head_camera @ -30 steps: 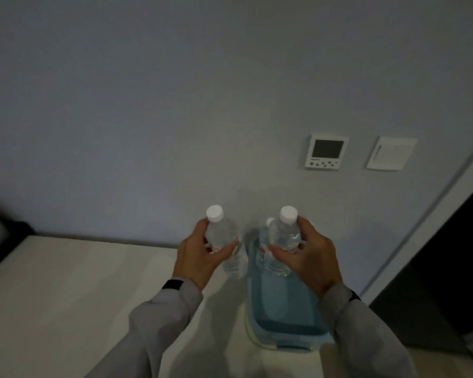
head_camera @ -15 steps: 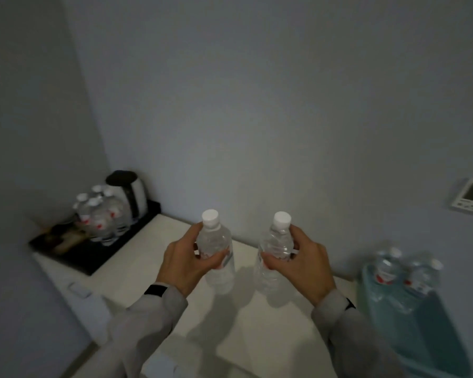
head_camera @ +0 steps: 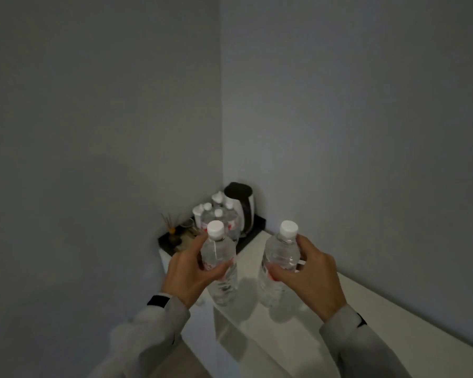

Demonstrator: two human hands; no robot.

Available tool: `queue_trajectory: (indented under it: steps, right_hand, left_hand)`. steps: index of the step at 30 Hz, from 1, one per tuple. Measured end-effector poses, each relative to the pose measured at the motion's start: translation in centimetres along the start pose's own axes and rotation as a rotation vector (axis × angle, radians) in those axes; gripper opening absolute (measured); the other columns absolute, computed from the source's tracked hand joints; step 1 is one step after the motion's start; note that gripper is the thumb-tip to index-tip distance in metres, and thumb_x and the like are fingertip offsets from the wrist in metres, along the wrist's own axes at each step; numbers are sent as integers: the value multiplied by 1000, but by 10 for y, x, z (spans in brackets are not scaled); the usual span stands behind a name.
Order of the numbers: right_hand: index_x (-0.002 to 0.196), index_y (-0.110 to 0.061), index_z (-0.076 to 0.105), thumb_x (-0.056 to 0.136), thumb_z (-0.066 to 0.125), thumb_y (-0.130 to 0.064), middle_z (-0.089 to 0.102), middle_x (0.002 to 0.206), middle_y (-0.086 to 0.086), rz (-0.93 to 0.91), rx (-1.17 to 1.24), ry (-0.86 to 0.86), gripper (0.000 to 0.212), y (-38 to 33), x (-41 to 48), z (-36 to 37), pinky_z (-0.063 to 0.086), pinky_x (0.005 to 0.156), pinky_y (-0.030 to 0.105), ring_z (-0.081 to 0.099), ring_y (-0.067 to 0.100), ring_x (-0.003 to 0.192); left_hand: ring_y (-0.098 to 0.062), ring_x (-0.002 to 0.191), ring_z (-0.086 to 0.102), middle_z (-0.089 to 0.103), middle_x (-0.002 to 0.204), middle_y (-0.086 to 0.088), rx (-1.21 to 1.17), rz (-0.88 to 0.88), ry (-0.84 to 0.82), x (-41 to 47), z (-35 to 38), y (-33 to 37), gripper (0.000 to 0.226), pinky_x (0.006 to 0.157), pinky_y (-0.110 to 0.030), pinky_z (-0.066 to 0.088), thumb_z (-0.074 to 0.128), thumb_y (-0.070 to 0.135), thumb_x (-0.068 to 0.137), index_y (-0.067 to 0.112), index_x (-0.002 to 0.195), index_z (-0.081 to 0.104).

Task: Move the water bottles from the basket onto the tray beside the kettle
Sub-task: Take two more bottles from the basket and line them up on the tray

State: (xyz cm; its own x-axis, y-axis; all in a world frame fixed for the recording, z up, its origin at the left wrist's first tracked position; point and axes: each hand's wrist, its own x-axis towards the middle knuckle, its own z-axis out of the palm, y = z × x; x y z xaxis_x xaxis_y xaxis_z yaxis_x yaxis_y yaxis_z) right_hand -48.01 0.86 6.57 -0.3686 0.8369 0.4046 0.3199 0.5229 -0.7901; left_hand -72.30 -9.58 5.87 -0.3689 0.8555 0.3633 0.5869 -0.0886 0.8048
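The black rectangular tray (head_camera: 253, 232) sits in the far corner of the pale desk (head_camera: 339, 309), and everything turns on it: it lies straight ahead of both hands, beyond the bottles they carry, with the black-and-white electric kettle (head_camera: 242, 207) at its back right and a cluster of clear white-capped bottles (head_camera: 219, 218) already standing just left of the kettle.

The left hand (head_camera: 187, 271) is the nearer to the tray; its clear plastic water bottle with a white cap (head_camera: 218, 257) overlaps the tray's near edge from where I stand. The right hand (head_camera: 309, 279) holds a second clear white-capped bottle (head_camera: 280, 259) further right of the tray, over bare desk. Both bottles are upright, long axis vertical, caps up, bottoms clear of the desk as far as I can judge.

Each hand's fingers (head_camera: 216, 270) are clenched round the bottle's middle, thumb on the near side, the rest wrapped behind. The tray's free room looks to be its near right part, in front of the kettle, so I would guess both bottles go forward and down there.

The basket is out of sight.
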Motion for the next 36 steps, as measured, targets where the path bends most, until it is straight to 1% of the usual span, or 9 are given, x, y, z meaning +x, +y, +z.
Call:
queue_trajectory:
  steps: [4, 9, 13, 17, 21, 24, 28, 31, 36]
  right_hand:
    - [120, -46, 57, 63, 83, -56, 72, 102, -25, 10, 33, -23, 63, 5, 47, 59, 61, 80, 31, 68, -4, 94]
    - [124, -45, 56, 67, 85, -50, 70, 110, -26, 63, 67, -41, 64, 8, 99, 115, 61, 86, 31, 66, -5, 101]
    - [125, -34, 59, 70, 87, -38, 71, 109, -20, 87, 34, 10, 62, 8, 128, 149, 60, 86, 34, 68, 2, 102]
    - [129, -42, 51, 70, 84, -45, 65, 114, -28, 165, -16, 31, 68, 9, 147, 180, 57, 92, 29, 64, -1, 105]
    - [126, -47, 48, 71, 83, -49, 67, 118, -21, 277, -53, 97, 66, 9, 155, 216, 56, 92, 28, 65, 2, 107]
    - [127, -35, 54, 71, 84, -46, 70, 116, -15, 372, -103, 164, 64, 4, 157, 247, 57, 91, 32, 67, 4, 104]
    - [130, -25, 55, 70, 85, -39, 72, 116, -4, 497, -170, 259, 68, 0, 159, 286, 57, 89, 36, 68, 15, 105]
    - [131, -24, 54, 72, 84, -37, 72, 117, -2, 560, -189, 278, 67, 5, 159, 310, 57, 89, 36, 68, 17, 105]
    - [134, -31, 40, 68, 84, -38, 69, 121, -5, 664, -162, 297, 79, 26, 159, 337, 57, 90, 35, 67, 15, 107]
  left_hand:
    - [3, 106, 64, 68, 117, 21, -2, 7, -21, 49, -31, -40, 68, 87, -29, 57, 76, 58, 69, 39, 129, 52]
    - [1, 107, 65, 69, 117, 21, -56, -14, -91, 114, -56, -89, 66, 91, -31, 57, 81, 45, 71, 41, 130, 52]
    - [6, 105, 64, 66, 114, 31, -99, -6, -141, 157, -68, -122, 59, 86, -18, 55, 80, 47, 70, 56, 120, 52]
    - [9, 104, 62, 64, 114, 35, -146, 2, -210, 197, -71, -159, 60, 84, -10, 52, 80, 44, 68, 62, 117, 51]
    - [3, 106, 63, 68, 114, 21, -163, -10, -332, 231, -68, -206, 60, 91, -24, 54, 84, 30, 71, 47, 120, 54]
    - [-8, 106, 64, 68, 116, 10, -135, -3, -420, 251, -65, -238, 61, 92, -31, 53, 84, 28, 73, 36, 125, 54]
    - [-12, 113, 59, 63, 121, 12, -178, -17, -541, 268, -56, -274, 66, 92, -22, 50, 84, 25, 73, 34, 130, 52]
    - [-4, 103, 58, 58, 107, 29, -170, -18, -583, 276, -49, -296, 63, 77, -2, 44, 85, 30, 70, 49, 118, 50]
    - [0, 110, 61, 65, 118, 22, -199, -72, -655, 276, -35, -324, 70, 89, -17, 51, 86, 42, 65, 36, 127, 54]
